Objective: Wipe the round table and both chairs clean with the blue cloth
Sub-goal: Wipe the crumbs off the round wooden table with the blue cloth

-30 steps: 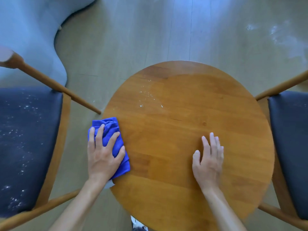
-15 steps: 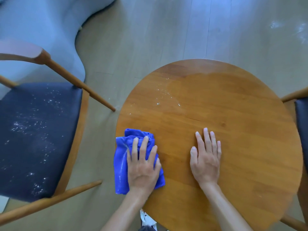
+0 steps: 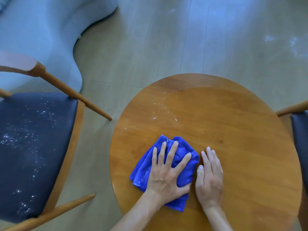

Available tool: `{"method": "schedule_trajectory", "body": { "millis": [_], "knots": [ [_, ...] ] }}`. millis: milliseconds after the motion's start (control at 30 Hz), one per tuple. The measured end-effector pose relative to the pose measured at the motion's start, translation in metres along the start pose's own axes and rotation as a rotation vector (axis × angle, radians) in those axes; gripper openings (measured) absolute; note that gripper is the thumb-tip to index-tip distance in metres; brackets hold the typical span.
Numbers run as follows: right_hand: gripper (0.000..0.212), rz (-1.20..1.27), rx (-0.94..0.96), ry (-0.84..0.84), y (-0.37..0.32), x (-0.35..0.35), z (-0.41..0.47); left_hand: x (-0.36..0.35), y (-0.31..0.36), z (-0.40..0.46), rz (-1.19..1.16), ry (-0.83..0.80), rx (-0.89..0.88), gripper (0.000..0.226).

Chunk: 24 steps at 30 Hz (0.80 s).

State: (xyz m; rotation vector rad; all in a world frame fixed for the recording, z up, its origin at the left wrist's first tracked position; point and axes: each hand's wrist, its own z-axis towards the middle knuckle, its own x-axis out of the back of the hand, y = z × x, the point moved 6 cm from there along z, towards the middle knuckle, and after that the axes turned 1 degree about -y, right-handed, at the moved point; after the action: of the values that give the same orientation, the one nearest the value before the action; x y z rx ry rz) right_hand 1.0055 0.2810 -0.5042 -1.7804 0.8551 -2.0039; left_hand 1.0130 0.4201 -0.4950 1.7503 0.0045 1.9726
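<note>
The left hand (image 3: 166,179) lies flat on the blue cloth (image 3: 178,157), its fingers (image 3: 171,152) spread apart and straight, pressing the cloth down on the worktop (image 3: 233,130) rather than gripping it. The cloth sits bunched and folded on the near left part of the worktop, with its lower corner close to the near edge. The right hand (image 3: 209,179) rests flat on bare wood just beside the cloth, fingers together and straight, holding nothing; it looks to be steadying the worktop. White specks (image 3: 163,110) lie on the far left part of the worktop, apart from the cloth, so that patch seems not yet wiped. The left chair (image 3: 33,147) has a dark seat dusted with many white crumbs; only an edge of the right chair (image 3: 300,139) shows, and its state cannot be told. The cloth looks soft, light and limp, likely microfibre, so it should slide easily on the smooth wood under a flat palm and bunch up if pushed from one edge. Pressing from the top across its middle suits wiping; to carry it to a chair, gathering the folds in a loose fist would probably work best, taking care that caught crumbs do not spill.
</note>
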Motion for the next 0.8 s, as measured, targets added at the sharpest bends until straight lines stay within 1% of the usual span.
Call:
{"method": "schedule_trajectory", "body": {
  "millis": [100,167,267,333,400,500,567,633,733,800],
  "knots": [
    [0.051,-0.021,0.025,0.011,0.001,0.0,-0.002,-0.006,0.004,0.029,-0.042,-0.005,-0.006,0.067],
    [0.05,-0.011,0.02,0.032,0.003,-0.001,-0.001,-0.012,0.007,0.06,-0.05,-0.026,-0.052,0.068],
    [0.049,-0.077,0.04,0.038,0.003,-0.003,0.002,-0.015,-0.004,0.106,-0.029,-0.056,-0.077,0.069],
    [0.049,-0.126,0.049,0.033,0.003,-0.006,0.002,-0.009,-0.035,0.124,-0.006,-0.046,-0.005,0.071],
    [0.05,-0.152,0.039,0.031,0.003,-0.006,0.002,0.005,-0.08,0.128,0.012,-0.026,0.127,0.071],
    [0.051,-0.207,0.034,0.035,0.004,-0.007,0.004,0.028,-0.143,0.107,0.034,0.001,0.334,0.069],
    [0.052,-0.246,0.026,0.036,0.002,-0.009,0.004,0.038,-0.16,0.082,-0.005,-0.005,0.422,0.07],
    [0.051,-0.282,0.005,0.052,-0.002,-0.008,0.006,0.044,-0.161,0.056,-0.033,0.017,0.494,0.07],
    [0.041,-0.296,-0.019,0.085,-0.013,-0.002,0.028,0.046,-0.137,0.016,0.016,0.03,0.495,0.068],
    [0.037,-0.308,0.022,0.052,-0.023,-0.001,0.06,0.041,-0.111,-0.007,0.045,0.031,0.454,0.068]
  ]
}}
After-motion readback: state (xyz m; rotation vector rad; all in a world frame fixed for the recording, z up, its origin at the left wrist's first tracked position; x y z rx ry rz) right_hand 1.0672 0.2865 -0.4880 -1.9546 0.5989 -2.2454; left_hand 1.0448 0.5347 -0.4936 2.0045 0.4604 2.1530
